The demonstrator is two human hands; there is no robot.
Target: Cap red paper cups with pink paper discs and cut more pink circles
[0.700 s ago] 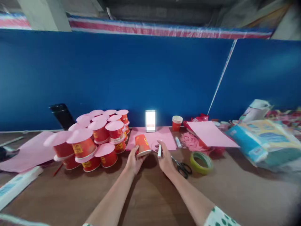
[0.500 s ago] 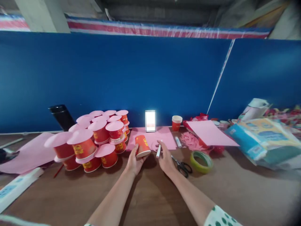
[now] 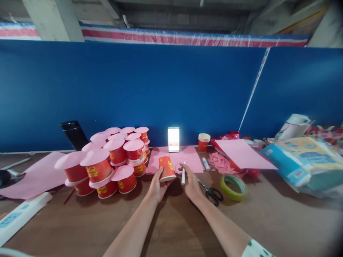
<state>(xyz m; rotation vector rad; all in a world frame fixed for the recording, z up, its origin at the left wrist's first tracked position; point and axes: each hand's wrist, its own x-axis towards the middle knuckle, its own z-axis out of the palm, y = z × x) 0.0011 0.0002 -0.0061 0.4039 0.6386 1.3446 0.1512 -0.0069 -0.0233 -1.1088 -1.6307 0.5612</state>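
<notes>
My left hand (image 3: 158, 185) is closed around a red paper cup (image 3: 166, 167), held upside down on the front edge of a pink paper sheet (image 3: 174, 159). My right hand (image 3: 191, 182) grips a white marker pen (image 3: 183, 174) upright, its tip at a cut-out circle in the pink sheet beside the cup. A pile of red cups with pink paper discs on them (image 3: 112, 160) stands just left of my left hand.
Scissors (image 3: 211, 192) and a green tape roll (image 3: 233, 182) lie right of my right hand. A lit phone (image 3: 173, 139), a stack of cups (image 3: 203, 141), a glue stick (image 3: 205, 163), pink scraps (image 3: 222, 164), a pink sheet (image 3: 241, 153) and packages (image 3: 300, 160) sit behind. A power strip (image 3: 18, 217) and black flask (image 3: 73, 134) are left.
The view shifted slightly; both hands keep their hold. The marker has tipped from slanted to more upright beside the cup.
</notes>
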